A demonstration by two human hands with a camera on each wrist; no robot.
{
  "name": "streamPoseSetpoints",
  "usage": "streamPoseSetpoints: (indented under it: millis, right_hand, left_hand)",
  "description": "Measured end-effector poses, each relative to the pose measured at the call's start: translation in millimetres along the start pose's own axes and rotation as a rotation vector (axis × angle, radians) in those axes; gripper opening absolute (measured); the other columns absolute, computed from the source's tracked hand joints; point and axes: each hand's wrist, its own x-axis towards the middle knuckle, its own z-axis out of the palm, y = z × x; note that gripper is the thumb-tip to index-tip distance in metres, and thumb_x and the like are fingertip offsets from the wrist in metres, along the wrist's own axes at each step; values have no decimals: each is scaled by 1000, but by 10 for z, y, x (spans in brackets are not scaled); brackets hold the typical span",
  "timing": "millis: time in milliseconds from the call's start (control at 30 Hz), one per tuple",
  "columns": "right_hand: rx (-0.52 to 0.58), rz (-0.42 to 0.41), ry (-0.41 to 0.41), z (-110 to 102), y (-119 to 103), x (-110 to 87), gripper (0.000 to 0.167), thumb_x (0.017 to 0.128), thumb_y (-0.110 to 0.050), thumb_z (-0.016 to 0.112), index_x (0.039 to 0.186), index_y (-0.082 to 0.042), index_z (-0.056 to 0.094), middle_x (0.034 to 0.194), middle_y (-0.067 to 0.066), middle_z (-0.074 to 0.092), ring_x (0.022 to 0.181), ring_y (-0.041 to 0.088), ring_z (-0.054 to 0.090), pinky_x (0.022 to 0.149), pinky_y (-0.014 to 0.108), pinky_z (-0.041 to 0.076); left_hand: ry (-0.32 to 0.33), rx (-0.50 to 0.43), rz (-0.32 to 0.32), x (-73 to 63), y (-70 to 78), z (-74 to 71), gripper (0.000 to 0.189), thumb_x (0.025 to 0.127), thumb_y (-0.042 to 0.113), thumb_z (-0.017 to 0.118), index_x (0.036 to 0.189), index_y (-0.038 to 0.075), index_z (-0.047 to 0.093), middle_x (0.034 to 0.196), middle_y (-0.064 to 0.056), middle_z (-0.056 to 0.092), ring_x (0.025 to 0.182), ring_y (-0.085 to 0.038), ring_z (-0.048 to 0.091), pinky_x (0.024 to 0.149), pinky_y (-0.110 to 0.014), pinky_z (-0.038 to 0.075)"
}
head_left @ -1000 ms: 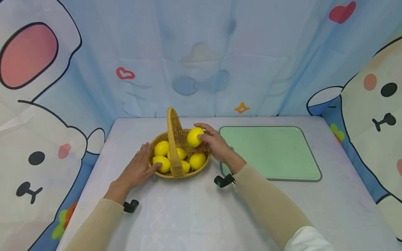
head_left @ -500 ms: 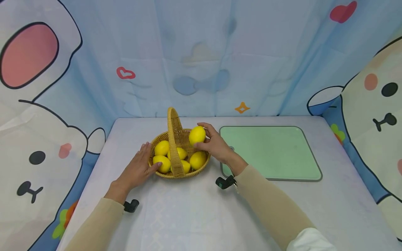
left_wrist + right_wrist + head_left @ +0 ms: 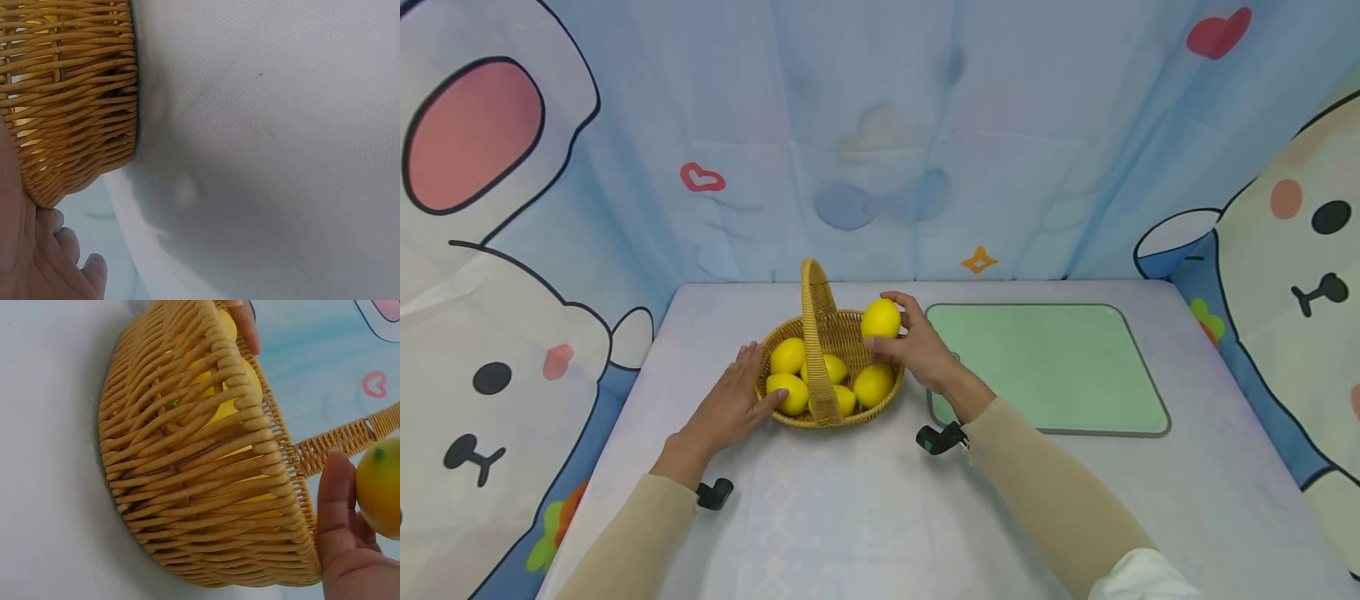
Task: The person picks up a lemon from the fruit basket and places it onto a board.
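Observation:
A wicker basket with an arched handle stands on the table, with several yellow lemons inside. My left hand rests against its left side, fingers straight, the thumb lying over the front rim by a lemon. In the left wrist view, the fingers touch the woven wall. Above the basket's right rim, my right hand pinches one lemon between thumb and fingers. This held lemon shows a green stem end in the right wrist view, clear of the handle.
A pale green cutting board with a grey edge lies flat to the right of the basket, partly behind my right wrist. The table has a white cloth. A blue patterned curtain hangs behind it.
The right hand has lifted the lemon slightly and carried it a little to the right. The left hand and the basket have kept their places.

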Motion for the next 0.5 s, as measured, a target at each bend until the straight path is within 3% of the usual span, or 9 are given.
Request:
streamPoseSetpoints:
  millis: [233, 500]
  right_hand:
    - [-202, -68, 27, -68, 1, -68, 81, 95, -18, 81, 160, -35, 35, 153, 12, 47, 121, 34, 65, 100, 49, 61]
    - [-286, -111, -5, -316, -58, -156, 83, 95, -13, 80, 162, -28, 34, 160, 7, 39, 118, 33, 62, 93, 36, 60]
  left_hand:
    - [-1, -1, 4, 5, -6, 2, 97, 107, 65, 44, 170, 5, 0, 178, -18, 3, 165, -35, 3, 134, -54, 9]
    - [2, -7, 4, -4, -12, 0, 97, 107, 64, 45, 170, 5, 0, 178, -18, 5, 165, -36, 3, 134, -54, 10]
